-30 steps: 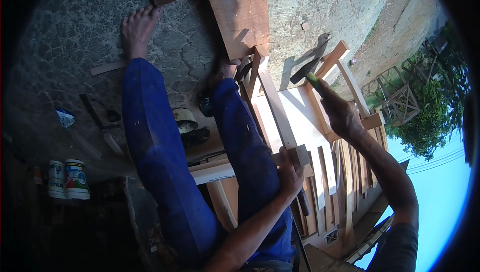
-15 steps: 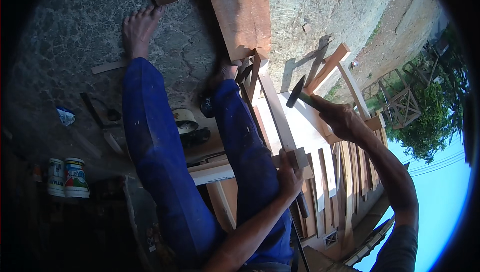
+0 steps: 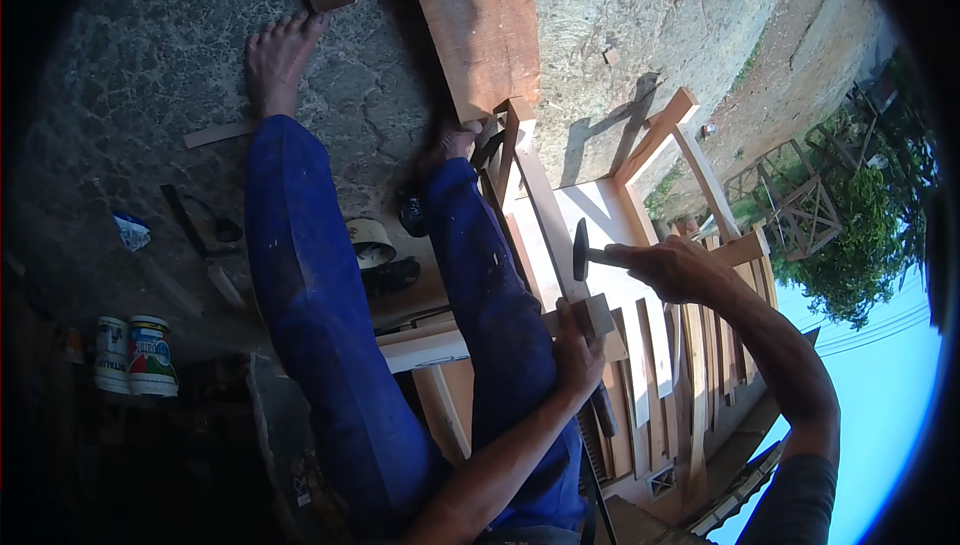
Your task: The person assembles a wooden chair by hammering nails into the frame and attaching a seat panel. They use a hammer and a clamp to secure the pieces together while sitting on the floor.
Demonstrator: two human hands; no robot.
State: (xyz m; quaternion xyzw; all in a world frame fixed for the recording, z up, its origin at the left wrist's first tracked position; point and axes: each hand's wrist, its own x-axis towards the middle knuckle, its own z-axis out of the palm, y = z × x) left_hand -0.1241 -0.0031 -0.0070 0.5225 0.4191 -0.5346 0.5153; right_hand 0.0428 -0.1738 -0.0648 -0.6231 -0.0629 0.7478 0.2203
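My right hand (image 3: pixel 672 270) grips a hammer (image 3: pixel 581 251) by its handle. The hammer's dark head hangs above a long wooden rail (image 3: pixel 545 207) of a frame, apart from the wood. My left hand (image 3: pixel 580 360) is closed around a short wooden block (image 3: pixel 596 315) at the near end of that rail, beside my right knee. Whether the block is joined to the rail I cannot tell. A dark rod-like handle (image 3: pixel 603 410) sticks out just below my left hand.
A broad brown board (image 3: pixel 490 25) lies ahead, beyond the frame. Upright wooden pieces (image 3: pixel 655 140) rise on the right, with several planks (image 3: pixel 690 375) nearer me. On the left stand paint tins (image 3: pixel 151 357), a tape roll (image 3: pixel 370 243) and an angled dark tool (image 3: pixel 185 225).
My right hand has swung the hammer down and left, so its head is now closer to the block and rail. My left hand and the block have hardly moved.
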